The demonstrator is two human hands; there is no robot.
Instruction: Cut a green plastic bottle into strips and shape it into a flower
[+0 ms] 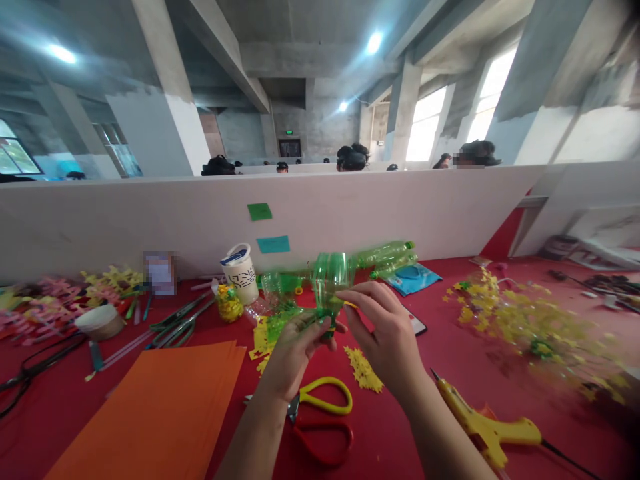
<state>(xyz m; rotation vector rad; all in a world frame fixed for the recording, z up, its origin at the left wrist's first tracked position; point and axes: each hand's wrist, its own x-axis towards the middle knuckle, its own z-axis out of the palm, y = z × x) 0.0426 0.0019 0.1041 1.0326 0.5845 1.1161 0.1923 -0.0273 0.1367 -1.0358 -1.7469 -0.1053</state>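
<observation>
My left hand (306, 337) is closed around the neck of a cut green plastic bottle (330, 277), which stands neck down with its wide clear-green part upward. At the bottle's right side, the fingertips of my right hand (381, 320) pinch a small yellow piece (351, 305), too small to make out fully. Below the hands lie a pile of yellow paper stars (364, 370) and scissors with one yellow and one red handle (327, 397). Just left of the bottle are green plastic scraps (283, 323) and yellow star-punched sheets (261, 340).
Orange paper (150, 407) lies at left, near more scissors (180, 327) and a white cup (241, 277). A yellow glue gun (485, 420) rests at right, below yellow star sprays (530, 320). Green bottles (385, 257) lie by the white partition (400, 207); people sit beyond it.
</observation>
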